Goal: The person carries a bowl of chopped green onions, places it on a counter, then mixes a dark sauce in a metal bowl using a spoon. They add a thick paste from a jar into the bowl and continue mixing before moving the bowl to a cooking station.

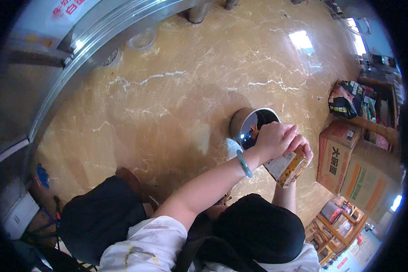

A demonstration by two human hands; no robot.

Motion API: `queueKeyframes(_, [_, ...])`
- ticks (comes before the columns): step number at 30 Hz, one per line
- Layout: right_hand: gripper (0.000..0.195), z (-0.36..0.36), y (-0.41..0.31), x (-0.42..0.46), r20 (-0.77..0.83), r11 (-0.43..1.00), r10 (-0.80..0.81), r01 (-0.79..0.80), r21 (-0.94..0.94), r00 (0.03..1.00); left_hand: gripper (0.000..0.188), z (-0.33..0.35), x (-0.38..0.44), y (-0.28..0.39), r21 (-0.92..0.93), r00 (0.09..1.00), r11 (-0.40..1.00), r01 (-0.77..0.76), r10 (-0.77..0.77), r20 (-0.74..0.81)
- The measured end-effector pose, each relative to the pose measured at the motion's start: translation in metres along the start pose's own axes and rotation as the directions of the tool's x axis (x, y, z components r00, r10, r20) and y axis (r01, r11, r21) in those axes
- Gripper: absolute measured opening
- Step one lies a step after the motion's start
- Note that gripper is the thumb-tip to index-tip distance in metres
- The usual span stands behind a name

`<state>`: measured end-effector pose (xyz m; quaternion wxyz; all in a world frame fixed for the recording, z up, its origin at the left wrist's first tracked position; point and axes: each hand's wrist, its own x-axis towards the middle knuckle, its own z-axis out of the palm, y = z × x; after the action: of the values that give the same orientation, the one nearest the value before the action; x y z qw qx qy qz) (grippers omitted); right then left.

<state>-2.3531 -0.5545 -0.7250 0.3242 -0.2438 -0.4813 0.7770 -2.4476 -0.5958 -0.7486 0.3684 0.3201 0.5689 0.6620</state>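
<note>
A labelled glass jar [287, 170] with orange-brown contents is tilted between my two hands, its base towards the lower right. My left hand [275, 141], with a green bangle at the wrist, lies over the upper part of the jar. My right hand [302, 148] grips the jar from the far side, mostly hidden behind it, with several fingers showing. A round bin [239, 124] with a dark lining stands on the floor just beyond my hands; something orange lies in it. The jar's mouth and lid are hidden.
Cardboard cartons [335, 158] stand at the right, beside a shelf holding a black printed bag [346, 98]. Wooden stools [340, 231] are at the lower right. A metal-edged cabinet [44, 95] runs along the left. The floor [156, 112] is marble-patterned.
</note>
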Motion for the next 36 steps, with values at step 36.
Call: queueKeyframes(36, [0.053, -0.027, 0.001, -0.076, -0.535, 0.904, -0.178, -0.078, -0.421, 0.826, 0.078, -0.045, -0.050, -0.098, -0.082, 0.835, 0.832, 0.548, -0.539, 0.113])
